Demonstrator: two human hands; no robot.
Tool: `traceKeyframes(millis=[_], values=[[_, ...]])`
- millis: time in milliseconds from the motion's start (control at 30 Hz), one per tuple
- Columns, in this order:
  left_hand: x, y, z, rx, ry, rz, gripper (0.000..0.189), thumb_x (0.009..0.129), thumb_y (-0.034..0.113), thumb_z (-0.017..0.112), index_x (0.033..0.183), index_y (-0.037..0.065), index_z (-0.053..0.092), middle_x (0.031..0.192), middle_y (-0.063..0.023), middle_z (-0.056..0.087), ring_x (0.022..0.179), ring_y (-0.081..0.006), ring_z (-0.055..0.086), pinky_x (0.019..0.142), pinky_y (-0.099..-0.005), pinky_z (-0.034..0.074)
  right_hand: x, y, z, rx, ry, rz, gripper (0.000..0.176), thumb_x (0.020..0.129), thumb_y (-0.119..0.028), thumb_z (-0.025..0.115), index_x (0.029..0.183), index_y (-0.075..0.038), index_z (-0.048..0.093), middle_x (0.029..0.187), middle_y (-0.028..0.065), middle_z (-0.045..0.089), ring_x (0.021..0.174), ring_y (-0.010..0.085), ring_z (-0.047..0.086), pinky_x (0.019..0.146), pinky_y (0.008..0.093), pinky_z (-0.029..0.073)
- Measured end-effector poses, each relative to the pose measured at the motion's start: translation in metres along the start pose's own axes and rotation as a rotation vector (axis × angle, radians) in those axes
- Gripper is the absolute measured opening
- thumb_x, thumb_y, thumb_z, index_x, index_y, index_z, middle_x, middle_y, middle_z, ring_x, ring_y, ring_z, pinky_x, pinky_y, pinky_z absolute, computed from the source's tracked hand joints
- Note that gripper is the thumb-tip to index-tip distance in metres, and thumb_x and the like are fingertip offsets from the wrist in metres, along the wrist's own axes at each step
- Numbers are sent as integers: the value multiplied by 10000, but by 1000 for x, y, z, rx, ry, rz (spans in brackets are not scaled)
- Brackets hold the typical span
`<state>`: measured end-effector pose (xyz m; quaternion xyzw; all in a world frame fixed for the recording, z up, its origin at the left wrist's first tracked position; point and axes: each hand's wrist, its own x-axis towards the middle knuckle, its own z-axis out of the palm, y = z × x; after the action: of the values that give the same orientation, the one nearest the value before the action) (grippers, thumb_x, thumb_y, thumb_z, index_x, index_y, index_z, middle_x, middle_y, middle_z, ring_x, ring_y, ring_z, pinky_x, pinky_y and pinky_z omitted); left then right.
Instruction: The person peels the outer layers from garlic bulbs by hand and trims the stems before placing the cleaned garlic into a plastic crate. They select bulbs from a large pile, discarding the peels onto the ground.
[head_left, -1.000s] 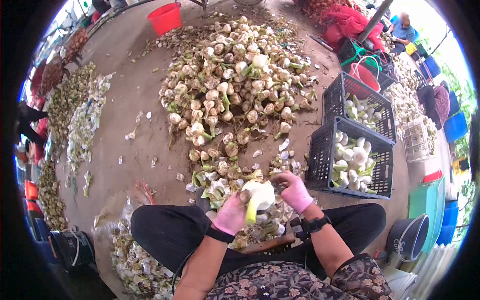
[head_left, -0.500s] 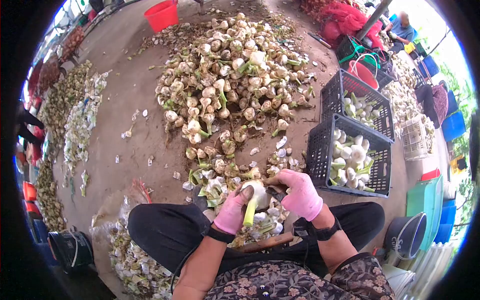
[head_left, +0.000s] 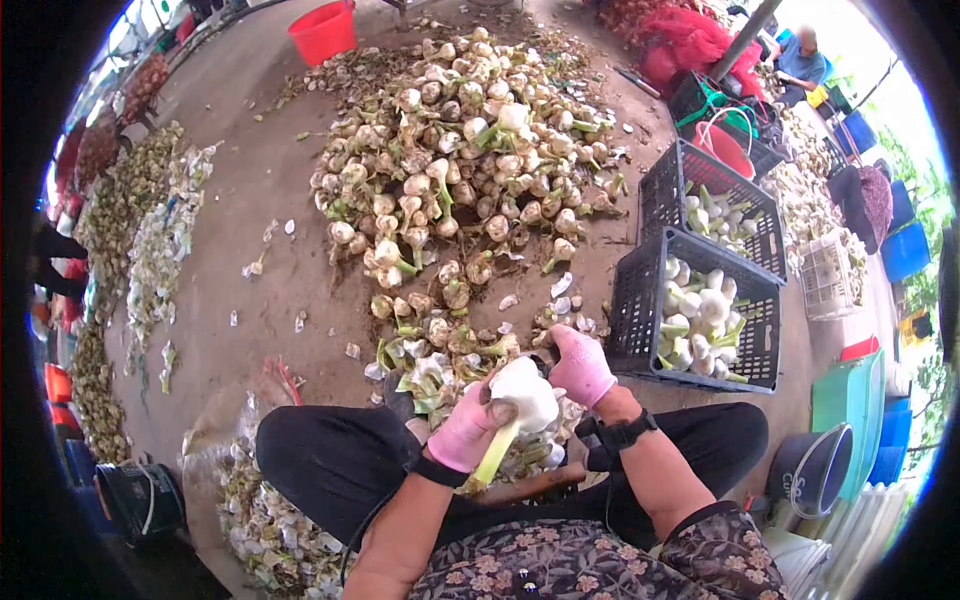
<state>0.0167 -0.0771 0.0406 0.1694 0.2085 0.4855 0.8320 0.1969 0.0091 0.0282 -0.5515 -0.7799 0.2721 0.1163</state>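
Observation:
My left hand (head_left: 468, 428), in a pink glove with soiled fingertips, is closed around a white garlic bulb (head_left: 525, 395) whose green stem points down toward my lap. Just right of the bulb, my right hand (head_left: 580, 370), also in a pink glove, has its fingers curled together. What it grips is hidden; a small dark shape shows by its fingertips. Below and around both hands lie peeled garlic skins (head_left: 430, 380) between my knees. Ahead is a large heap of unpeeled garlic bulbs (head_left: 470, 150) on the ground.
To my right stand two black crates, the near crate (head_left: 690, 372) and the far crate (head_left: 650, 195), both holding cleaned garlic. A red bucket (head_left: 325, 35) stands beyond the heap. A dark bucket (head_left: 815, 470) is at right, another (head_left: 145, 500) at left. A person (head_left: 803, 65) sits far right.
My right hand has moved up and slightly left, away from the bulb. The bulb has turned in my left hand and shows more of its white surface.

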Motion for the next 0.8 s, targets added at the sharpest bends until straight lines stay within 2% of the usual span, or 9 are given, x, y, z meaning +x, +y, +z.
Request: traceKeyframes(millis=[33,100,267,367,400,500,600,700,800], values=[[0,-1,-1,-43,15,0,786,685,264,820,1316,31,412,1169,-71,569,1082,-185,566,941,-320,453,-2,7,6,-40,-83,114,285,683,-3,552,964,-26,599,946,201,609,910,389,590,785,421,482],[3,-1,-3,-51,120,52,753,663,28,809,1307,58,420,1164,-58,568,1076,-173,567,932,-317,459,-9,21,9,33,-30,11,310,669,18,548,967,-37,613,958,187,605,925,377,587,803,404,482],[12,-2,-2,342,276,69,666,668,11,802,1244,29,469,1124,-41,582,1028,-146,572,894,-282,473,-15,-7,-20,852,-2,24,427,670,34,661,1088,-46,624,1029,123,610,961,259,605,855,314,470],[14,-1,9,520,287,50,637,635,15,808,1190,4,495,1081,-49,599,980,-125,572,867,-278,475,-16,-36,-46,819,-178,-68,417,698,-20,702,1104,-32,612,990,116,625,954,226,605,847,307,471],[15,1,11,518,287,50,637,635,15,808,1190,4,495,1081,-49,599,980,-125,572,867,-278,475,-14,-34,-48,625,-180,-249,370,705,-9,692,1067,-35,621,935,106,635,918,209,609,825,290,470],[12,10,25,836,463,44,675,574,38,822,1151,10,473,1045,-77,597,940,-132,578,828,-275,489,-12,-25,-37,503,-202,-169,337,692,-16,696,1021,-36,626,883,104,639,858,231,621,783,314,484],[11,12,27,785,419,50,745,546,66,854,1169,18,448,1031,-76,590,932,-136,578,822,-278,492,-12,-19,-20,558,-178,-57,249,697,13,670,942,-23,649,894,95,659,859,193,636,774,303,495],[12,-2,25,575,227,157,814,529,77,878,1213,31,438,1101,-66,566,1018,-144,548,896,-291,459,-9,38,35,2,23,-35,233,677,7,611,902,-49,629,864,175,638,803,343,630,722,385,504],[12,3,13,627,256,206,978,499,66,902,1320,32,371,1190,-65,539,1096,-171,531,953,-320,434,-21,37,33,277,45,38,260,681,40,574,918,-48,632,901,177,631,831,342,622,736,378,501]])
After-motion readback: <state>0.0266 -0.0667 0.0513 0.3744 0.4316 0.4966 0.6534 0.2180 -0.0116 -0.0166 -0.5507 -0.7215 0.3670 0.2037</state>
